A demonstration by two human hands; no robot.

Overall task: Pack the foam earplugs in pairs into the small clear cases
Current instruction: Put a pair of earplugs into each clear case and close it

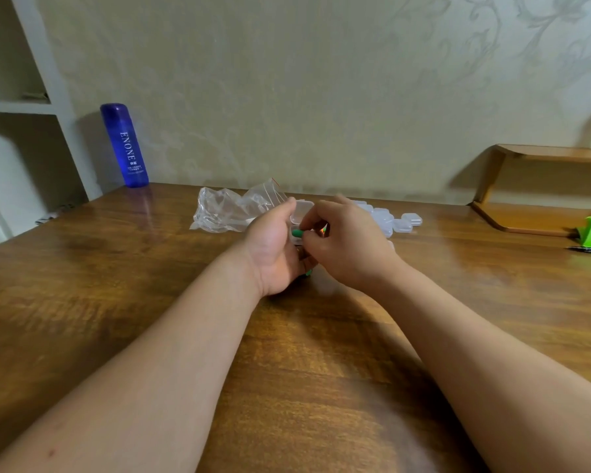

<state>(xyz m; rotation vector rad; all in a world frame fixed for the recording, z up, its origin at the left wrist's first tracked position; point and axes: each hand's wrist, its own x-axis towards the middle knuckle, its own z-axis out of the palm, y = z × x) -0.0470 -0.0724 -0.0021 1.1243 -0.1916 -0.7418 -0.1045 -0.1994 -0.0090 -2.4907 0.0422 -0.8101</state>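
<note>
Left hand (pixel 273 247) grips one open clear case (pixel 301 215); right hand (pixel 345 244) pinches one green earplug (pixel 297 232).

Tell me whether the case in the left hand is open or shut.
Open: the clear case has its lid raised behind a green earplug, held by the left hand.

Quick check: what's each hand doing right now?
Left hand: closed around an open clear case.
Right hand: fingertips pinched on a green earplug at the case.
</note>
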